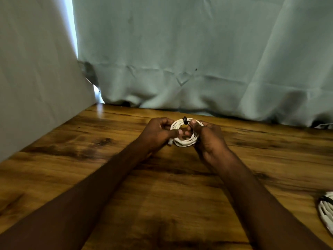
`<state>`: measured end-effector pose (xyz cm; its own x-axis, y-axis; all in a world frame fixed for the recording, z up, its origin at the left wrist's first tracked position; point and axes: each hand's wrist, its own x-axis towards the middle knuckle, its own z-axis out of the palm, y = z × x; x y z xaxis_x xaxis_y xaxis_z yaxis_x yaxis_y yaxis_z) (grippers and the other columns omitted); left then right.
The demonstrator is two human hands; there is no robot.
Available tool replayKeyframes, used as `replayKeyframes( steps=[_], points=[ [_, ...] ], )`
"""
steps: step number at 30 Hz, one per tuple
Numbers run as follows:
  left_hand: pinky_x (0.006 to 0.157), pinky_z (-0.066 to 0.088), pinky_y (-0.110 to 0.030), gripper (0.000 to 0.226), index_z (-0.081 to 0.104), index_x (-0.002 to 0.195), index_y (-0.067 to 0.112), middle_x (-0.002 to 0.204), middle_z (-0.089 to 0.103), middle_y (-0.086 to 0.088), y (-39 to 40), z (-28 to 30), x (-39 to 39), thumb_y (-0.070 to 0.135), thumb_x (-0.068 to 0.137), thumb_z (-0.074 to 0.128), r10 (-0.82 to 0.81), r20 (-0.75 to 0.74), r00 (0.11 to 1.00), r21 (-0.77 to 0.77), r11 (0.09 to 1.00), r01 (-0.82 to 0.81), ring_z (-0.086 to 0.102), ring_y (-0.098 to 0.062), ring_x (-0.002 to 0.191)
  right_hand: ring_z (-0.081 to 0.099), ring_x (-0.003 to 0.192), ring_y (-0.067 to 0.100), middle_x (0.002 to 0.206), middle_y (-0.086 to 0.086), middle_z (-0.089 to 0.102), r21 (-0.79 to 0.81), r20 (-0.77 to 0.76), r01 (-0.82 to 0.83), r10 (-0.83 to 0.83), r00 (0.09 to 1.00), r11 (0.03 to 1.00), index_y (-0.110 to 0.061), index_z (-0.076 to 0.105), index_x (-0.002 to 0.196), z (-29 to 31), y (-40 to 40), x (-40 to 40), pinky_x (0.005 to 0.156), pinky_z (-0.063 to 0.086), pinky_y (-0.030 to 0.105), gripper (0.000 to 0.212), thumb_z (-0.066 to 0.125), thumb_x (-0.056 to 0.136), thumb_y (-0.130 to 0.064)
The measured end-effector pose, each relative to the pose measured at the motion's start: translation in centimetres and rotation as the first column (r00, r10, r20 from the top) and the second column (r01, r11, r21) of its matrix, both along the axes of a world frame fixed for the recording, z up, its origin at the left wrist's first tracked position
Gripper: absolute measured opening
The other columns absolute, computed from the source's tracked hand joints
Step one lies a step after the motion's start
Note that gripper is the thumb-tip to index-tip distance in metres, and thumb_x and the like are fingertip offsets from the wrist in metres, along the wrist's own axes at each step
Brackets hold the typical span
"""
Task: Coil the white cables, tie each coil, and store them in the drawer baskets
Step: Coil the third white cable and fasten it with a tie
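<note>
A small coil of white cable (184,141) is held upright just above the wooden table (108,159), near its far edge. A black tie (185,120) wraps the top of the coil. My left hand (158,132) grips the coil's left side, its thumb across the loop. My right hand (207,138) grips the right side, with thumb and fingers pinching the cable next to the tie. A second white coil with a black tie (327,212) lies at the table's right edge, partly cut off.
A pale green curtain (198,60) hangs behind the table's far edge. A grey-white panel (36,78) borders the table on the left. No drawer or basket is in view.
</note>
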<state>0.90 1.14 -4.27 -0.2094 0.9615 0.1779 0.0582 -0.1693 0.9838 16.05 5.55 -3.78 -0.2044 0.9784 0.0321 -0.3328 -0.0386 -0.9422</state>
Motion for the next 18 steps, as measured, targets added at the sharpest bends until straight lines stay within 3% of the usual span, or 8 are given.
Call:
replayKeyframes(
  steps=[3, 5, 8, 9, 12, 14, 18],
  points=[
    [0.052, 0.05, -0.025, 0.021, 0.07, 0.105, -0.002, 0.086, 0.074, -0.019, 0.2, -0.1, -0.4, -0.008, 0.085, 0.074, 0.06, 0.012, 0.998, -0.004, 0.998, -0.06, 0.064, -0.017, 0.058, 0.06, 0.057, 0.012, 0.069, 0.005, 0.064, -0.015, -0.03, -0.096, 0.096, 0.995, 0.995, -0.005, 0.073, 0.098, 0.6, -0.5, 0.4, 0.063, 0.057, 0.032, 0.019, 0.058, 0.105, -0.016],
    [0.058, 0.056, -0.029, 0.02, 0.069, 0.105, -0.004, 0.089, 0.074, -0.02, 0.2, 0.0, -0.4, -0.012, 0.086, 0.07, 0.102, 0.096, 0.99, -0.006, 0.995, -0.102, 0.068, -0.022, 0.066, 0.064, 0.054, 0.012, 0.068, 0.007, 0.068, -0.055, -0.144, -0.218, 0.209, 0.967, 0.974, -0.001, 0.07, 0.099, 1.1, -0.8, 0.2, 0.054, 0.059, 0.028, 0.031, 0.051, 0.108, -0.024],
    [0.075, 0.06, -0.042, 0.02, 0.066, 0.105, -0.004, 0.096, 0.072, -0.024, 0.1, 0.3, 0.0, -0.015, 0.088, 0.065, 0.108, 0.206, 0.973, -0.015, 0.994, -0.107, 0.07, -0.031, 0.079, 0.068, 0.063, 0.02, 0.085, 0.017, 0.069, -0.111, -0.324, -0.364, 0.312, 0.893, 0.925, 0.01, 0.062, 0.121, 1.2, -0.2, -0.6, 0.069, 0.063, 0.038, 0.041, 0.053, 0.102, -0.026],
    [0.076, 0.06, -0.042, 0.019, 0.066, 0.103, -0.001, 0.094, 0.072, -0.021, 0.2, 0.5, 0.1, -0.014, 0.089, 0.065, 0.098, 0.233, 0.967, -0.016, 0.995, -0.097, 0.07, -0.028, 0.077, 0.062, 0.059, 0.018, 0.08, 0.014, 0.062, -0.121, -0.367, -0.367, 0.302, 0.88, 0.922, 0.005, 0.058, 0.127, 0.9, 0.2, -0.7, 0.07, 0.061, 0.037, 0.042, 0.056, 0.095, -0.022],
    [0.063, 0.06, -0.031, 0.017, 0.066, 0.098, 0.006, 0.079, 0.071, -0.008, 0.6, 0.8, 0.4, -0.01, 0.093, 0.062, 0.052, 0.326, 0.944, -0.021, 0.999, -0.047, 0.068, -0.014, 0.061, 0.04, 0.044, 0.009, 0.06, 0.003, 0.045, -0.13, -0.489, -0.351, 0.248, 0.836, 0.927, -0.002, 0.062, 0.115, 0.1, 1.2, -0.8, 0.065, 0.05, 0.028, 0.025, 0.052, 0.095, -0.013],
    [0.058, 0.06, -0.028, 0.017, 0.068, 0.1, 0.005, 0.072, 0.07, -0.005, 0.8, 0.9, 0.5, -0.008, 0.096, 0.058, 0.016, 0.422, 0.906, -0.029, 1.0, -0.004, 0.065, -0.013, 0.06, 0.038, 0.041, 0.01, 0.058, 0.002, 0.044, -0.094, -0.549, -0.35, 0.245, 0.799, 0.932, -0.007, 0.064, 0.107, -0.1, 1.1, -0.7, 0.076, 0.045, 0.032, 0.017, 0.051, 0.099, -0.014],
    [0.056, 0.057, -0.024, 0.024, 0.068, 0.107, 0.001, 0.07, 0.069, -0.006, 1.4, 1.4, 0.5, -0.01, 0.098, 0.048, -0.095, 0.585, 0.805, 0.02, 0.994, 0.103, 0.06, -0.012, 0.055, 0.035, 0.038, 0.01, 0.053, -0.001, 0.04, -0.025, -0.668, -0.39, 0.275, 0.691, 0.92, -0.013, 0.052, 0.086, -0.6, 0.9, -1.1, 0.079, 0.041, 0.034, 0.011, 0.052, 0.095, -0.019]
  ],
)
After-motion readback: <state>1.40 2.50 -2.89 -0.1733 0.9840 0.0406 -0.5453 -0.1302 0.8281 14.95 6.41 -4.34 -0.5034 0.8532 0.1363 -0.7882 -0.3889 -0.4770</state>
